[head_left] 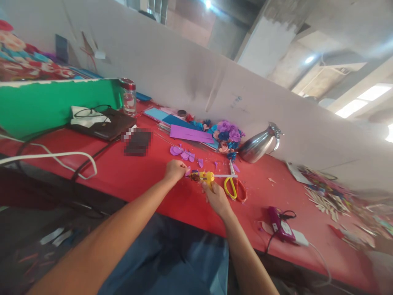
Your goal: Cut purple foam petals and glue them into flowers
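Note:
In my right hand (215,197) is a yellow hot glue gun (208,177), its nozzle pointing left and a pale glue stick (225,176) jutting from its back. My left hand (176,171) is closed in a pinch on a small purple petal (188,171), close by the nozzle. Just beyond the hands, several loose purple petals (184,153) lie on the red table (144,174). Right of the glue gun rest scissors (231,188) with one yellow and one red handle, blades pointing away from me.
Behind lie purple paper (190,134), a bunch of paper flowers (229,135) and a steel jug (259,142). To the left are a dark wallet-like object (138,142), a brown case (101,125) and a glass jar (129,98). A purple power adapter (281,225) with cords sits at right.

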`<action>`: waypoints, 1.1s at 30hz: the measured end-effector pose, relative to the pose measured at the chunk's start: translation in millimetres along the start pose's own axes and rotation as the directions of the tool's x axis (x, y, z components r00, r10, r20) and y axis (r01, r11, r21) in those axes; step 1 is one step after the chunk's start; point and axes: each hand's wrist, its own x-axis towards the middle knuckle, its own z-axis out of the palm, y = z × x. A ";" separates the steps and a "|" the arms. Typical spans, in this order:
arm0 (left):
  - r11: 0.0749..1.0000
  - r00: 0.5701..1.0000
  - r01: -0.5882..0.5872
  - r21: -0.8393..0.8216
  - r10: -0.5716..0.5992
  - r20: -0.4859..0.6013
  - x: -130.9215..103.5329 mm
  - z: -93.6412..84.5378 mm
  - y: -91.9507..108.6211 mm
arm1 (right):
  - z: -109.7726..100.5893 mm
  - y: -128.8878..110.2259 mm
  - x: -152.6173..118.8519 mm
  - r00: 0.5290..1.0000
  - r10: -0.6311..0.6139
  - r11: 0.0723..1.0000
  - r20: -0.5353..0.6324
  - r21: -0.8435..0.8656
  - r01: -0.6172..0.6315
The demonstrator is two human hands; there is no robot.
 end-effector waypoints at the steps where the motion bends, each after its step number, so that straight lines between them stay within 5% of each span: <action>1: 1.000 1.000 0.000 -0.001 0.000 0.001 -0.1 0.0 -0.1 | -0.1 -1.1 -0.2 1.000 0.000 1.000 0.003 -0.007 0.000; 33: 0.999 0.999 -0.030 -0.023 0.030 -0.019 -1.9 0.1 -0.6 | -12.7 -9.2 -3.4 0.999 0.021 0.992 -0.038 -0.125 -0.026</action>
